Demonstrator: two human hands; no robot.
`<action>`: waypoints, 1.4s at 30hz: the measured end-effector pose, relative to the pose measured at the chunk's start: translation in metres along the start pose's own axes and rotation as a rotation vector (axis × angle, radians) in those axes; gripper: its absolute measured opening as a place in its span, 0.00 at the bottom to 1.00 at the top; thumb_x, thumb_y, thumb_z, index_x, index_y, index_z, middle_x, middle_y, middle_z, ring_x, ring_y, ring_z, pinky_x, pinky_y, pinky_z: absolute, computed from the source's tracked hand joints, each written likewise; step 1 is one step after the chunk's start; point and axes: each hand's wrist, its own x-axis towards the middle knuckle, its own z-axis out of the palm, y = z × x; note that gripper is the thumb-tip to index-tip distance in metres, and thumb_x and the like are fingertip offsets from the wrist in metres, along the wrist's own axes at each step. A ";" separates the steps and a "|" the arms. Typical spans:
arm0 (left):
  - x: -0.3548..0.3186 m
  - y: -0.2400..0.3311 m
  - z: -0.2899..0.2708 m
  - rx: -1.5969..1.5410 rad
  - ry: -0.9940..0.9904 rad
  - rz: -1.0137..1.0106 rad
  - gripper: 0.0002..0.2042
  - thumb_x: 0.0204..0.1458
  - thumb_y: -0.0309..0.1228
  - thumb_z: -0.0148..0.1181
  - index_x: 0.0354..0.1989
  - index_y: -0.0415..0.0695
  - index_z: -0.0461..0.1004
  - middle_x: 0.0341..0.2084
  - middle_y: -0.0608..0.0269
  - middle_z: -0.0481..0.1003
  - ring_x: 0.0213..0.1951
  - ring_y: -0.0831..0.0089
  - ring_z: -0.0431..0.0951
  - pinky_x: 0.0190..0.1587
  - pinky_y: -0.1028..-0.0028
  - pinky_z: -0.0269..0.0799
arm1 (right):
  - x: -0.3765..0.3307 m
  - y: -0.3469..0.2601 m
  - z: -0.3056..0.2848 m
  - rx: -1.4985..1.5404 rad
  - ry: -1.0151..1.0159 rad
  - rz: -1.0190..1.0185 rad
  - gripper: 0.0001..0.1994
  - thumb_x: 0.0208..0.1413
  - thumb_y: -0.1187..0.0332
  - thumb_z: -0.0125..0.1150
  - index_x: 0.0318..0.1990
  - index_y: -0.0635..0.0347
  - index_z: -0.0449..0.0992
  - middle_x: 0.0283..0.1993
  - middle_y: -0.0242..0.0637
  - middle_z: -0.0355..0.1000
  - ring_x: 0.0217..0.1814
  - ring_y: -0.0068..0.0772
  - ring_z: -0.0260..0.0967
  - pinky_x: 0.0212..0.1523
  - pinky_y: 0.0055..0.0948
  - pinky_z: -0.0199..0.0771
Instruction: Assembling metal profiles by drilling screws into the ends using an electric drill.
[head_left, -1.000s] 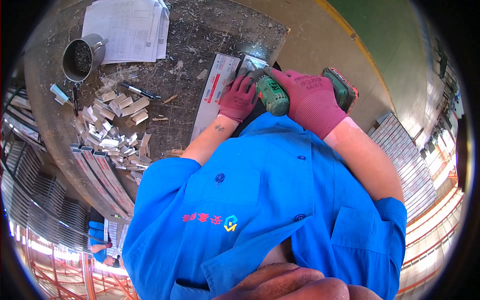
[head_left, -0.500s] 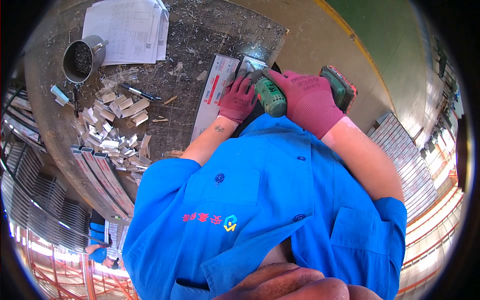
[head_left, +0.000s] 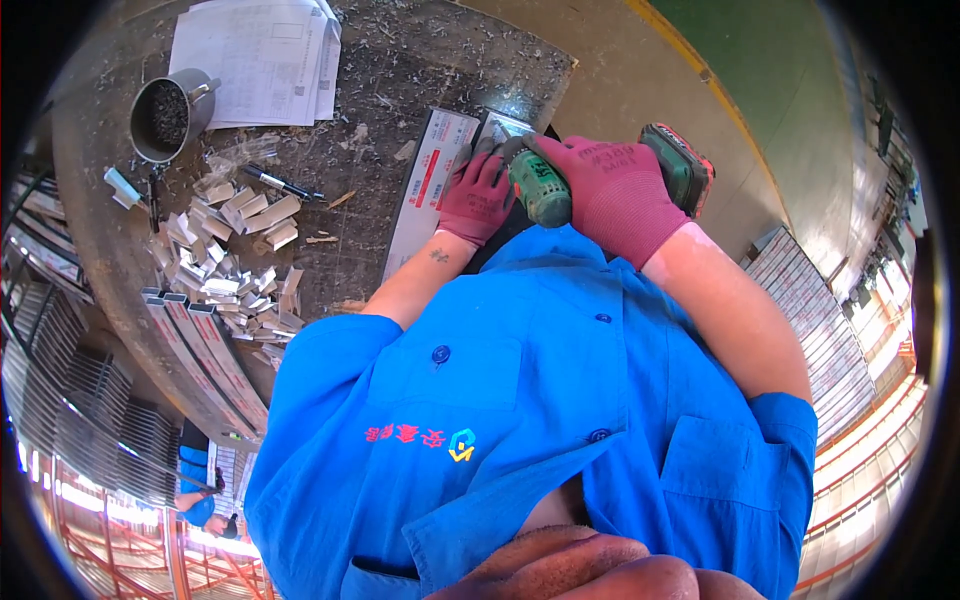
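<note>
My right hand (head_left: 615,195), in a maroon glove, is wrapped around the grip of a green cordless drill (head_left: 540,188) with a red and green battery pack (head_left: 680,165). The drill points down at a long white aluminium profile (head_left: 430,190) lying on the workbench (head_left: 420,70). My left hand (head_left: 478,198), gloved the same, presses flat on the profile just beside the drill's nose. The drill tip itself is hidden between my hands. My blue shirt fills the lower half of the view.
A pile of several small white cut pieces (head_left: 230,260) lies left of the profile, with a black marker (head_left: 278,183) near it. A metal cup (head_left: 165,115) and paper sheets (head_left: 260,55) sit at the far edge. More long profiles (head_left: 205,365) lie at the bench's left rim.
</note>
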 end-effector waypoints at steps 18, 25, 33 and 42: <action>0.000 0.001 0.001 0.004 -0.030 -0.017 0.15 0.60 0.42 0.63 0.50 0.47 0.81 0.61 0.59 0.73 0.70 0.57 0.68 0.69 0.49 0.64 | 0.005 0.001 -0.006 -0.023 0.018 -0.054 0.20 0.60 0.61 0.62 0.61 0.44 0.75 0.45 0.43 0.78 0.45 0.53 0.82 0.41 0.50 0.78; -0.001 0.002 0.002 0.019 -0.042 -0.019 0.16 0.59 0.42 0.63 0.50 0.47 0.81 0.62 0.59 0.72 0.71 0.57 0.67 0.70 0.49 0.63 | 0.004 0.003 -0.003 -0.028 0.030 -0.073 0.22 0.61 0.63 0.61 0.64 0.44 0.75 0.45 0.43 0.79 0.45 0.53 0.82 0.41 0.50 0.78; -0.002 0.001 0.004 0.062 -0.072 -0.024 0.15 0.58 0.42 0.64 0.50 0.49 0.81 0.63 0.59 0.71 0.71 0.56 0.66 0.71 0.48 0.62 | 0.003 0.000 -0.007 -0.064 0.029 -0.079 0.19 0.62 0.65 0.60 0.61 0.47 0.77 0.46 0.43 0.81 0.47 0.50 0.83 0.42 0.48 0.81; -0.004 0.001 0.003 0.026 -0.068 -0.027 0.15 0.57 0.42 0.65 0.48 0.49 0.81 0.63 0.58 0.71 0.71 0.56 0.65 0.69 0.48 0.63 | 0.004 -0.003 -0.013 -0.134 -0.037 -0.102 0.26 0.61 0.64 0.60 0.68 0.42 0.73 0.48 0.43 0.80 0.48 0.51 0.83 0.44 0.48 0.80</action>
